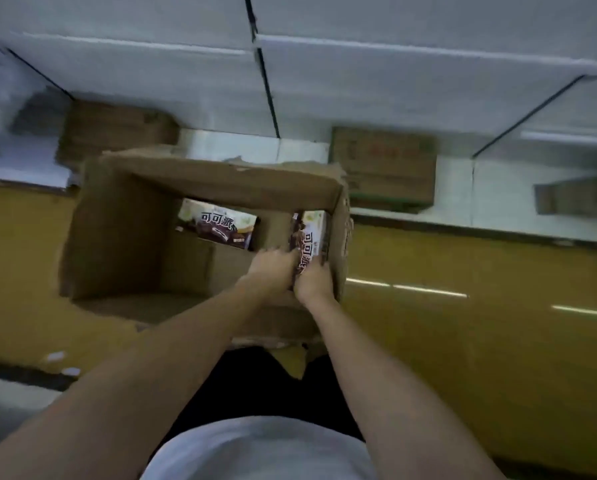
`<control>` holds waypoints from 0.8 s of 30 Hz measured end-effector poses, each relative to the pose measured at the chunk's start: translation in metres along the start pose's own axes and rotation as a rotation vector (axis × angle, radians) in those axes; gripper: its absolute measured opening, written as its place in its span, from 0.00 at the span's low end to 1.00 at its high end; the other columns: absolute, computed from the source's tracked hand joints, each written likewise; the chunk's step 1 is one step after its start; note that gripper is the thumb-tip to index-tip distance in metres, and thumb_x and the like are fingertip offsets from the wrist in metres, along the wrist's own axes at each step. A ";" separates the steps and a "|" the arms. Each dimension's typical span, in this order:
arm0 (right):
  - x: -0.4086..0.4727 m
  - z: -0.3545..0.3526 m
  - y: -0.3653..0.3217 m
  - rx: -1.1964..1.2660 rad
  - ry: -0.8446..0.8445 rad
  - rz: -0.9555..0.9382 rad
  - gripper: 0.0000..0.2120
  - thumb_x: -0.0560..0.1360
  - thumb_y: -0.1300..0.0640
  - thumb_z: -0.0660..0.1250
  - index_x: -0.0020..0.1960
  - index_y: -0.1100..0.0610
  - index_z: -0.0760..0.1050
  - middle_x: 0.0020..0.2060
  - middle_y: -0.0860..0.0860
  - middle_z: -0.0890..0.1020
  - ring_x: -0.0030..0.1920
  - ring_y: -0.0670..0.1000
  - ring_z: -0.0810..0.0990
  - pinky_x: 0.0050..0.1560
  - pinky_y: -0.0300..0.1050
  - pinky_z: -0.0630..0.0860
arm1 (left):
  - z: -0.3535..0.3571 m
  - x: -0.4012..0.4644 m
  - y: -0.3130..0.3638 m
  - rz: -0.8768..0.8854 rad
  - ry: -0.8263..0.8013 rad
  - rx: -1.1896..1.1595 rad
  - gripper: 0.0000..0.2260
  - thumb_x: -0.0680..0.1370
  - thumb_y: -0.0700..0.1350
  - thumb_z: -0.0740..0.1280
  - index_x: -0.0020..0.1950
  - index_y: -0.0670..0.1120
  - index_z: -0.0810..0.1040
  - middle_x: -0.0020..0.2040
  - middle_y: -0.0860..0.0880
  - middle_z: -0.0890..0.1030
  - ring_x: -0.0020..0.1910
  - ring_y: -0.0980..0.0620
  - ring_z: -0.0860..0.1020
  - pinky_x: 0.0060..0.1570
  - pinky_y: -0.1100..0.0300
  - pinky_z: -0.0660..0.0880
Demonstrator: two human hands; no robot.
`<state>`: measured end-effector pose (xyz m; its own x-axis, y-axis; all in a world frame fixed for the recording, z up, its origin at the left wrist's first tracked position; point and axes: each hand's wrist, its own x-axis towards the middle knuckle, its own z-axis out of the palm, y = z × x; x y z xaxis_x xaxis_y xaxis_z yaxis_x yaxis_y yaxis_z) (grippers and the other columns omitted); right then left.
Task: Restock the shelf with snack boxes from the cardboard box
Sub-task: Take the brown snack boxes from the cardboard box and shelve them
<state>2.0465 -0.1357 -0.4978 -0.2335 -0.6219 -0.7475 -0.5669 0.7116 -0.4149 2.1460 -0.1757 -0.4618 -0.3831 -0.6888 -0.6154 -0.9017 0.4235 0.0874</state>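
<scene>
While both hands' fingers (283,261) grip one snack box (309,237), another (217,228) lies in the cardboard box (117,230).

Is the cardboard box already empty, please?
No, one snack box lies at the far side of the cardboard box, and both hands grip another.

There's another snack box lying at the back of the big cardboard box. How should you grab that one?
Probably from above, reaching down into the open cardboard box. The lying snack box rests face up near the far wall, so pinch its two long edges, thumb on one, fingers on the other. Both hands, left hand and right hand, are gripping the standing snack box.
</scene>
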 end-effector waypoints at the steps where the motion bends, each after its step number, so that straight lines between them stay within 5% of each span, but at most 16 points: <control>1: 0.009 0.010 0.003 0.067 -0.004 0.040 0.26 0.80 0.61 0.60 0.77 0.62 0.58 0.68 0.60 0.70 0.66 0.62 0.72 0.64 0.52 0.71 | 0.002 0.011 -0.002 0.031 -0.020 0.039 0.18 0.77 0.47 0.64 0.67 0.46 0.70 0.62 0.42 0.77 0.63 0.40 0.74 0.60 0.49 0.70; 5: 0.056 0.047 0.014 0.322 0.149 0.168 0.24 0.79 0.53 0.63 0.74 0.52 0.65 0.64 0.55 0.74 0.65 0.58 0.75 0.65 0.50 0.72 | 0.013 0.054 -0.010 0.138 -0.108 0.161 0.24 0.77 0.44 0.66 0.72 0.46 0.67 0.69 0.42 0.72 0.68 0.40 0.71 0.64 0.47 0.67; 11: 0.079 0.059 0.008 0.494 0.151 0.323 0.25 0.76 0.51 0.70 0.69 0.59 0.68 0.62 0.57 0.78 0.62 0.59 0.78 0.60 0.47 0.76 | 0.027 0.110 -0.027 0.228 -0.132 0.230 0.21 0.79 0.39 0.60 0.73 0.46 0.66 0.71 0.42 0.70 0.67 0.39 0.71 0.63 0.45 0.69; 16: 0.084 0.068 0.001 0.438 0.126 0.397 0.32 0.75 0.57 0.71 0.75 0.60 0.61 0.69 0.59 0.72 0.69 0.62 0.71 0.67 0.56 0.72 | 0.035 0.115 -0.047 0.263 -0.196 0.307 0.25 0.79 0.40 0.62 0.76 0.49 0.62 0.72 0.42 0.67 0.67 0.38 0.70 0.59 0.44 0.71; 24: 0.091 0.094 -0.007 0.153 0.093 0.351 0.33 0.73 0.44 0.73 0.70 0.58 0.65 0.68 0.60 0.67 0.68 0.62 0.67 0.64 0.55 0.69 | 0.041 0.112 -0.062 0.152 -0.248 0.230 0.29 0.78 0.38 0.64 0.77 0.47 0.58 0.70 0.43 0.68 0.66 0.39 0.71 0.57 0.44 0.74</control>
<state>2.1034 -0.1666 -0.6112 -0.4670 -0.3541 -0.8102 -0.3176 0.9223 -0.2201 2.1670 -0.2551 -0.5680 -0.4236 -0.4564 -0.7825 -0.7589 0.6504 0.0315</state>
